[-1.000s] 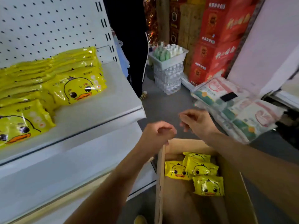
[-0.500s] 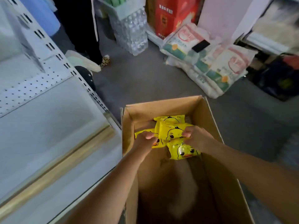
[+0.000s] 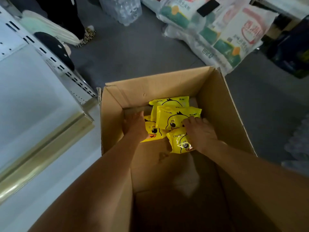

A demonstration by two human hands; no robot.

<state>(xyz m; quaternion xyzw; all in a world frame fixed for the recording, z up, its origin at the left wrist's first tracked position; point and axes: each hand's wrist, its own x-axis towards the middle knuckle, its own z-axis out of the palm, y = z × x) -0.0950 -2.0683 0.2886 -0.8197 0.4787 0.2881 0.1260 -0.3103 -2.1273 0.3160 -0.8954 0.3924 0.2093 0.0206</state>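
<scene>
Box point(image 3: 155, 84) was nearly empty; four duck packs point(image 3: 173, 118) still to unload. Left hand point(image 3: 135, 126) lay flat on one; right hand point(image 3: 200, 133) covered two, grip unclear.

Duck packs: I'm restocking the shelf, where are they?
Head view, centre: duck packs lie at the cardboard box's far end, between left hand and right hand.

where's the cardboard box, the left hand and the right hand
cardboard box point(image 3: 150, 91), head view, on its far inner wall
left hand point(image 3: 135, 123), head view, on the back of the hand
right hand point(image 3: 200, 133), head view, on the back of the hand
</scene>
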